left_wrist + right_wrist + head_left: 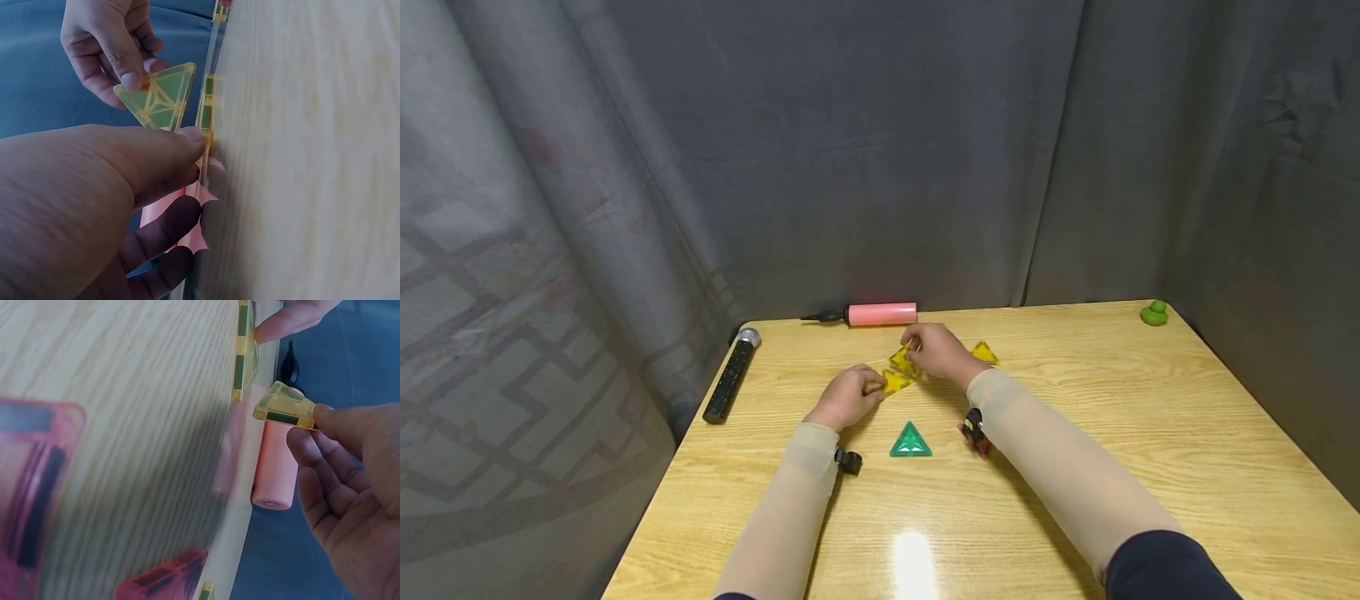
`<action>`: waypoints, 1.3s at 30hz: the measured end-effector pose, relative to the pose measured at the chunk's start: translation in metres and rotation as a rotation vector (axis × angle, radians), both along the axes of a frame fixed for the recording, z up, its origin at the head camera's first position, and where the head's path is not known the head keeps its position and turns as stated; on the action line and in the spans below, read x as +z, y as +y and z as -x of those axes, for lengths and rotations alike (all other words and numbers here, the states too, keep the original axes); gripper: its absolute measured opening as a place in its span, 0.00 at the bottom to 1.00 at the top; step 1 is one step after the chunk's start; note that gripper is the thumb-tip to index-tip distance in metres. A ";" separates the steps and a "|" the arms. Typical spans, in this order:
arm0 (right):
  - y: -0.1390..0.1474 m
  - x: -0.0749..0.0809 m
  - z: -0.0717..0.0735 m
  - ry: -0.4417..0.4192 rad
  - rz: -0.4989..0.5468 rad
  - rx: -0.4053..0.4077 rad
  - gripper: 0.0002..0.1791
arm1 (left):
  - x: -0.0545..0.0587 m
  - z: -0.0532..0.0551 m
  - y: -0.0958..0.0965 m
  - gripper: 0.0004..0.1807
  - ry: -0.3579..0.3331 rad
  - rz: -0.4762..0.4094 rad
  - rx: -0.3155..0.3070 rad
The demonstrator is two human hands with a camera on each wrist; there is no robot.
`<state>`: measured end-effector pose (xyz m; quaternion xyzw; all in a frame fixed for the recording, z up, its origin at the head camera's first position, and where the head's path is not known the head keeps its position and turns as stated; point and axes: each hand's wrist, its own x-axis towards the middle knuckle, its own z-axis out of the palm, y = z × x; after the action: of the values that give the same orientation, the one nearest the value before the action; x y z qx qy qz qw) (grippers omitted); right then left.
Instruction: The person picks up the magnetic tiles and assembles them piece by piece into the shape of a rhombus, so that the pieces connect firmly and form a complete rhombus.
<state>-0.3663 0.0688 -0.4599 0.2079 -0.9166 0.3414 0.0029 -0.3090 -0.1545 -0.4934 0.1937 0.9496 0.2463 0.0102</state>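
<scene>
My right hand (938, 352) pinches a yellow triangular magnetic tile (284, 411) between thumb and fingers, holding it tilted just above the table. A second yellow triangular tile (895, 382) lies flat on the table, its left corner between the thumb and fingertips of my left hand (847, 397). In the left wrist view the raised tile (164, 100) hangs close beside the flat one (207, 103). Nearer to me lies a green triangular tile (911, 442). Beyond my right wrist is another yellow tile (985, 353), partly covered by the forearm.
Red tiles (178, 575) lie under my right wrist, mostly hidden in the head view. A pink hand pump (882, 314) lies along the back edge. A black microphone (730, 379) is at the left edge, and a green duck figure (1154, 313) stands at the far right corner.
</scene>
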 end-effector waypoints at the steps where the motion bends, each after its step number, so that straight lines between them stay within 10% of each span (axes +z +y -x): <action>1: -0.001 0.000 0.000 0.000 -0.002 -0.001 0.11 | -0.001 0.000 0.000 0.13 -0.002 -0.002 0.002; 39: -0.003 -0.007 -0.005 -0.082 -0.089 0.023 0.08 | -0.006 0.002 0.001 0.12 0.011 -0.041 0.006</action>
<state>-0.3613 0.0660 -0.4665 0.2042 -0.9278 0.3085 -0.0481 -0.3109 -0.1536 -0.4990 0.1921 0.9450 0.2649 0.0003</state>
